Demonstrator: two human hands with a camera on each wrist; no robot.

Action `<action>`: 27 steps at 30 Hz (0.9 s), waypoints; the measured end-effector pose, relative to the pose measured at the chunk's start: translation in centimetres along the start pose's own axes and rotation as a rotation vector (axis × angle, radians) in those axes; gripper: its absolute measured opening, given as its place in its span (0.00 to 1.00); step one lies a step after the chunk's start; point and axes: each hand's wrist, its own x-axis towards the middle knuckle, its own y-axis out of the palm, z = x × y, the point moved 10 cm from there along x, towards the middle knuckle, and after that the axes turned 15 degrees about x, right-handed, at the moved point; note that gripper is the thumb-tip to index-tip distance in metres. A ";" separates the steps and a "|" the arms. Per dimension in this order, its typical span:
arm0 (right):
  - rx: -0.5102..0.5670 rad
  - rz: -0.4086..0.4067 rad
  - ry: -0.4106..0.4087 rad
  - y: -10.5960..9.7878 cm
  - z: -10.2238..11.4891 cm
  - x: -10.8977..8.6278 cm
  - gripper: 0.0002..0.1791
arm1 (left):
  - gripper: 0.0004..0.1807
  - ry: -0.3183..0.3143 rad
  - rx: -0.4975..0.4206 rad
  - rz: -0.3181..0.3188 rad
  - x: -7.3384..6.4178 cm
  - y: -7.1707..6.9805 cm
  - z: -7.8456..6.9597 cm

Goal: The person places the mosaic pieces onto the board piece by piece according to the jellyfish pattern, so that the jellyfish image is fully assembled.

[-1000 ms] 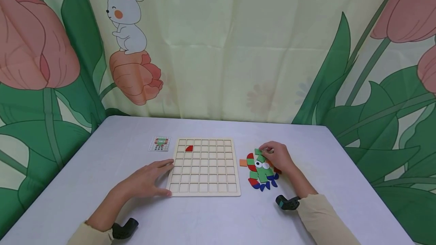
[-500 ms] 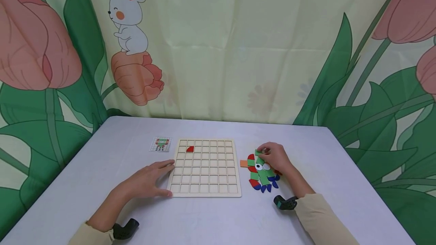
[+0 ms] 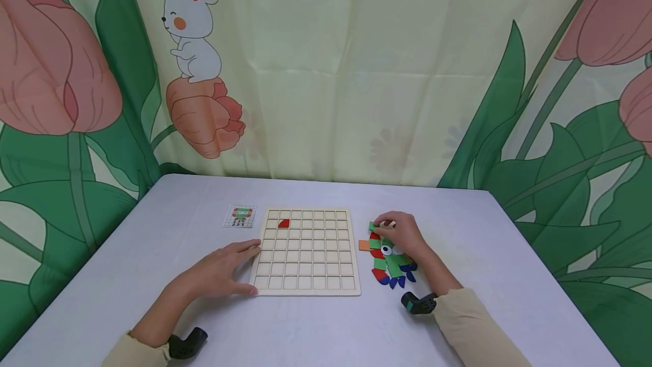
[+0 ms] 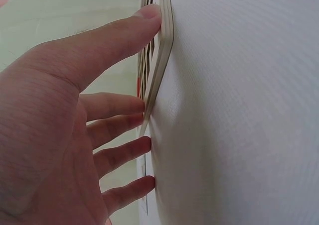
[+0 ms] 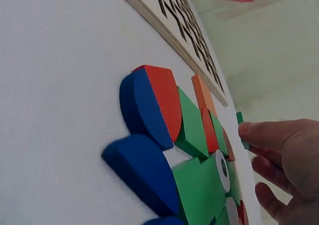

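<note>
My right hand [image 3: 402, 234] pinches a green square tile [image 5: 239, 117] between thumb and finger, above the far end of a group of coloured tiles. That group holds green squares [image 3: 379, 264], red and blue rounded pieces [image 5: 142, 105], an orange square [image 3: 364, 245] and white eye discs [image 3: 386, 250]; the hand hides part of it. My left hand [image 3: 216, 271] rests with spread fingers at the left edge of the wooden grid board [image 3: 307, 254], its thumb [image 4: 149, 16] on the near corner. One red quarter-circle tile [image 3: 284, 223] lies in an upper-left cell.
A small picture card [image 3: 240, 216] with a figure on a grid lies left of the board's far corner. Everything stands on a white-covered table [image 3: 316, 333]. Behind it hangs a curtain [image 3: 326, 84] printed with tulips and a rabbit.
My right hand has moved left across the far end of the tile group, carrying the green square tile toward the board. The left hand stays at the board's edge.
</note>
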 end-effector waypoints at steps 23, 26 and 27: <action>0.050 0.102 -0.081 5.7 3.4 1.1 0.05 | 0.49 0.016 -0.005 -0.002 0.0 -0.1 -0.1; 0.041 0.104 -0.072 5.7 3.4 1.1 0.06 | 0.49 0.018 -0.004 -0.002 0.0 -0.1 -0.1; 0.039 0.106 -0.069 5.7 3.3 1.1 0.06 | 0.49 0.017 -0.003 -0.002 0.0 -0.1 -0.1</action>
